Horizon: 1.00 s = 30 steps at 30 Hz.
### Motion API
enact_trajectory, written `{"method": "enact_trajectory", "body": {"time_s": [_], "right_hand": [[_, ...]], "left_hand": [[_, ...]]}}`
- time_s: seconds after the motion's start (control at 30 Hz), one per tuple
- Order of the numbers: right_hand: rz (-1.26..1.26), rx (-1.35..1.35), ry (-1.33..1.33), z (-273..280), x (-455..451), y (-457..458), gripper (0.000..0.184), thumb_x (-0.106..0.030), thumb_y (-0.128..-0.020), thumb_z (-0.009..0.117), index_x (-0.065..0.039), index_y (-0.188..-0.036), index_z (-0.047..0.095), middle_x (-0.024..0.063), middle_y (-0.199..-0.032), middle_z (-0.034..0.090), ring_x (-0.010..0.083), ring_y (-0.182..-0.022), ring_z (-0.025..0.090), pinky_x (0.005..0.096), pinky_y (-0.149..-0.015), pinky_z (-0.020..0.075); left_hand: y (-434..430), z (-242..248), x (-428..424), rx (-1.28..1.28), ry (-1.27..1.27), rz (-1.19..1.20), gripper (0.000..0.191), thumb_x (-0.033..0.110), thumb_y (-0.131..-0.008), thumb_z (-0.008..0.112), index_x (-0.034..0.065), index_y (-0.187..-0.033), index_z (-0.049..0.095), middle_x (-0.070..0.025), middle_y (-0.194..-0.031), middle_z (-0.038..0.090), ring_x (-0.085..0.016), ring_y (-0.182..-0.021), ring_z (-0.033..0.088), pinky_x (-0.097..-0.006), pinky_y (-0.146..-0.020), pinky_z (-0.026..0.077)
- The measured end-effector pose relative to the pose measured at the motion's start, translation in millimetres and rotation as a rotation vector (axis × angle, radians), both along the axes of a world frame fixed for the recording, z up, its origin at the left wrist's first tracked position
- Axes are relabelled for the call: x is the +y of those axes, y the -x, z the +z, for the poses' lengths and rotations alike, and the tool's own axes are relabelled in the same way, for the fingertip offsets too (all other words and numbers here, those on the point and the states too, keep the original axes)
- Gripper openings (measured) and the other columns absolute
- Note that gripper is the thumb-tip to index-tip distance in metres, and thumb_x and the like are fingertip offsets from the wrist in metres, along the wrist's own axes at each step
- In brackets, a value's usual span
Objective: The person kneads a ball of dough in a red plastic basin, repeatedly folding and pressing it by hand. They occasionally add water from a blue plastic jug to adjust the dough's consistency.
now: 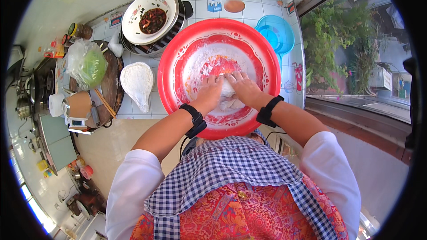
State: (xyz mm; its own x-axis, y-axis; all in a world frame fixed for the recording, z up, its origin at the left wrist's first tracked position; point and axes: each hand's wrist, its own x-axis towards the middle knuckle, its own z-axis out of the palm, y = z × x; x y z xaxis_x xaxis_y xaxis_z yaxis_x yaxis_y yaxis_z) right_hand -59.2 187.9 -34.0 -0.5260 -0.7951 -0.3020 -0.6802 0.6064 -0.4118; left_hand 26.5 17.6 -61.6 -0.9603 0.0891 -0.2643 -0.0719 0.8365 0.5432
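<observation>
A large red-and-white enamel basin (pixel 168 70) stands before me, its inner wall dusted with white flour (pixel 200 55). Low in it, towards my body, lies a lump of pale dough (pixel 230 103). My left hand (pixel 210 90) grips the dough from its left side, fingers bent over the top. From the right, my right hand (pixel 245 88) presses on the same lump, its fingers close to those of the left. Both hands hide part of the dough. Each wrist wears a black strap.
Left of the basin lies a flour-filled scoop (pixel 136 81). Behind it, a floral bowl of dark sauce (pixel 133 28) rests on a pot. A round wooden board (pixel 115 66) carries a bagged green vegetable (pixel 91 68), a cleaver and chopsticks (pixel 106 101). A blue plastic ladle (pixel 285 33) lies right.
</observation>
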Motion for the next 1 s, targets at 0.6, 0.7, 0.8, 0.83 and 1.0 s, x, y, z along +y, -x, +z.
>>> {"method": "enact_trajectory", "body": {"time_s": [0.6,0.7,0.8,0.83,1.0], "right_hand": [[-0.067,-0.114,0.109,19,-30,66,0.079,-0.032,-0.069,0.085,-0.009,-0.137,0.053,0.0234,-0.133,0.058,0.0405,-0.128,0.051,0.0474,-0.109,0.0404],[-0.128,-0.183,0.179,25,-23,52,0.078,-0.034,-0.069,0.086,-0.007,-0.135,0.053,0.023,-0.133,0.057,0.0393,-0.128,0.051,0.0461,-0.107,0.0421],[-0.178,-0.32,0.142,26,-19,43,0.088,-0.048,-0.071,0.084,-0.009,-0.141,0.05,0.0208,-0.134,0.054,0.0398,-0.127,0.05,0.048,-0.105,0.0418],[-0.123,-0.208,0.108,25,-20,36,0.088,-0.048,-0.071,0.084,-0.009,-0.142,0.049,0.0202,-0.133,0.054,0.0393,-0.128,0.05,0.0487,-0.104,0.042],[-0.108,0.018,-0.022,11,-21,6,0.09,-0.047,-0.074,0.085,-0.011,-0.146,0.045,0.0202,-0.136,0.052,0.0405,-0.135,0.043,0.0523,-0.106,0.0422]], "left_hand": [[56,26,-49,0.161,0.072,-0.042,0.089,0.023,-0.076,0.08,0.0035,-0.15,0.036,-0.0262,-0.143,0.042,-0.046,-0.127,0.043,-0.0499,-0.109,0.039],[25,37,-42,0.107,0.043,-0.028,0.095,0.022,-0.074,0.078,0.0024,-0.154,0.03,-0.0261,-0.147,0.039,-0.046,-0.131,0.04,-0.051,-0.112,0.036],[12,45,-47,0.028,-0.104,-0.042,0.093,0.029,-0.073,0.083,0.0056,-0.151,0.038,-0.0237,-0.15,0.038,-0.042,-0.138,0.036,-0.0505,-0.112,0.037],[11,46,-48,-0.024,-0.094,-0.054,0.092,0.03,-0.073,0.084,0.0064,-0.15,0.04,-0.0232,-0.149,0.04,-0.041,-0.138,0.036,-0.0503,-0.112,0.038],[17,34,-44,-0.069,0.049,-0.063,0.093,0.03,-0.072,0.086,0.0075,-0.149,0.04,-0.0236,-0.141,0.046,-0.042,-0.132,0.042,-0.0477,-0.112,0.038]]}}
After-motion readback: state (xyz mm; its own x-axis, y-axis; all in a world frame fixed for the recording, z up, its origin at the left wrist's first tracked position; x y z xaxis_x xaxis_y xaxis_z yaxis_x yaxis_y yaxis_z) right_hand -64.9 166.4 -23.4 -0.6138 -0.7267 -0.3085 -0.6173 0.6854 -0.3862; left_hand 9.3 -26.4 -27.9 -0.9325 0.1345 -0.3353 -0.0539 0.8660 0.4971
